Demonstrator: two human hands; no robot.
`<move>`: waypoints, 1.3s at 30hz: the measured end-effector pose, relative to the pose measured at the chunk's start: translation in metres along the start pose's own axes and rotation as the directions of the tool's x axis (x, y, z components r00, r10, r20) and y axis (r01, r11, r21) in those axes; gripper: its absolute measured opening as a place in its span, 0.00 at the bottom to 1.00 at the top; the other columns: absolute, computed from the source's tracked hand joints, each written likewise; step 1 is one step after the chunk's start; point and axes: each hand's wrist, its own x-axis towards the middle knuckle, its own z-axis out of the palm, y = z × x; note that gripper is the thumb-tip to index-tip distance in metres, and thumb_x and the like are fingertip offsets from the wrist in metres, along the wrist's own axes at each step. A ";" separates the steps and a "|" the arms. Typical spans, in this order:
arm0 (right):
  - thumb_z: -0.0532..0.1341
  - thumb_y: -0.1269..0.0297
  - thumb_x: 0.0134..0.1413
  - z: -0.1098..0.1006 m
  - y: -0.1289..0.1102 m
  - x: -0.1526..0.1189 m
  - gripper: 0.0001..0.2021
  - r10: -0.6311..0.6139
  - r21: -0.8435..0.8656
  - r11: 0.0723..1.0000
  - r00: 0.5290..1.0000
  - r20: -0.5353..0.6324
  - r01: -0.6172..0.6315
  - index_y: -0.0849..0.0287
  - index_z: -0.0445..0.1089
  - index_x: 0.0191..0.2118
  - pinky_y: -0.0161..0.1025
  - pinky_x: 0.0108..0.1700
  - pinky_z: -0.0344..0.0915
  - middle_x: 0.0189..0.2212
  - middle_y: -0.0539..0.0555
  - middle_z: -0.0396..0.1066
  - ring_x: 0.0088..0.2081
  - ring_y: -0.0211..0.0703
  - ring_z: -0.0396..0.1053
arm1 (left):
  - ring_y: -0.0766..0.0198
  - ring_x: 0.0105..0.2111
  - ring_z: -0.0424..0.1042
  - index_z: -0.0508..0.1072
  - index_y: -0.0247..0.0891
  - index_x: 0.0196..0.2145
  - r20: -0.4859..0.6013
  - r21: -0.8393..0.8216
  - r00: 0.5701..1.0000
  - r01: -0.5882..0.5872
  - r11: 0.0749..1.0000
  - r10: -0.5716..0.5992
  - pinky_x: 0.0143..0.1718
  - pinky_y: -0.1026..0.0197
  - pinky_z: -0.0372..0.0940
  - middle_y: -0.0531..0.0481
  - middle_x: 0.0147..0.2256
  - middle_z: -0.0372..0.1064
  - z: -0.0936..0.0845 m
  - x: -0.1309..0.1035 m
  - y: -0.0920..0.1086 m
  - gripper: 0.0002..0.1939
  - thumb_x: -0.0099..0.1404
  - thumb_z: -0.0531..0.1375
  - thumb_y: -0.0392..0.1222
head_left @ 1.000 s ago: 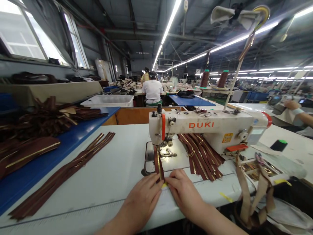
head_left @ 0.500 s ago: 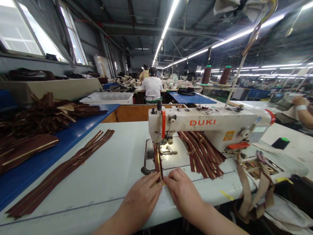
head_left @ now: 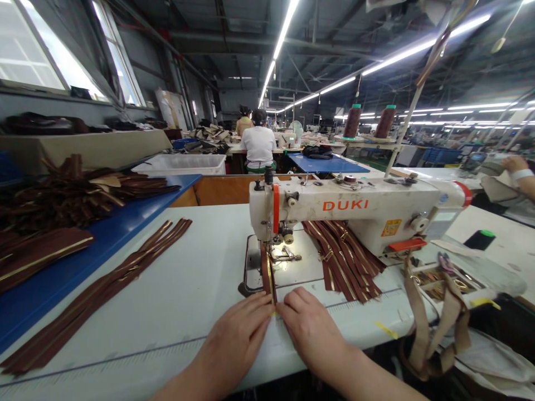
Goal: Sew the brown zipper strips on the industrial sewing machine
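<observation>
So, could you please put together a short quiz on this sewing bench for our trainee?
1. True or false: the left hand and the right hand are both at the near end of the zip that runs to the machine.
2. What colour is the top of the black spool to the right of the machine?
A. Red
B. Green
C. White
3. How many brown thread cones stand beyond the machine?

Key: 1. True. 2. B. 3. Two.
</observation>
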 end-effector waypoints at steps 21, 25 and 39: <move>0.53 0.71 0.60 -0.016 0.016 0.005 0.07 -0.144 -0.001 0.990 0.989 0.022 0.144 0.61 0.68 0.38 0.37 0.40 0.60 0.32 0.54 0.65 0.37 0.43 0.58 | 0.63 0.38 0.72 0.71 0.42 0.44 -0.018 -0.001 0.994 -0.108 0.994 0.108 0.42 0.65 0.69 0.51 0.39 0.72 0.006 0.012 -0.017 0.14 0.65 0.50 0.34; 0.52 0.71 0.61 -0.022 0.024 0.004 0.09 -0.103 0.141 0.985 0.995 -0.009 0.103 0.60 0.70 0.37 0.35 0.41 0.60 0.32 0.53 0.66 0.38 0.42 0.60 | 0.61 0.41 0.71 0.71 0.42 0.47 0.049 -0.079 0.999 -0.013 0.997 0.017 0.43 0.61 0.68 0.48 0.41 0.70 0.000 0.010 -0.011 0.16 0.65 0.50 0.33; 0.51 0.70 0.62 -0.019 0.025 0.005 0.10 -0.130 0.184 0.975 0.991 0.006 0.127 0.59 0.71 0.40 0.37 0.41 0.61 0.33 0.54 0.66 0.39 0.43 0.60 | 0.60 0.40 0.68 0.73 0.41 0.43 0.157 -0.275 0.983 0.137 0.952 -0.096 0.44 0.58 0.66 0.48 0.39 0.69 -0.011 0.019 -0.004 0.19 0.61 0.50 0.27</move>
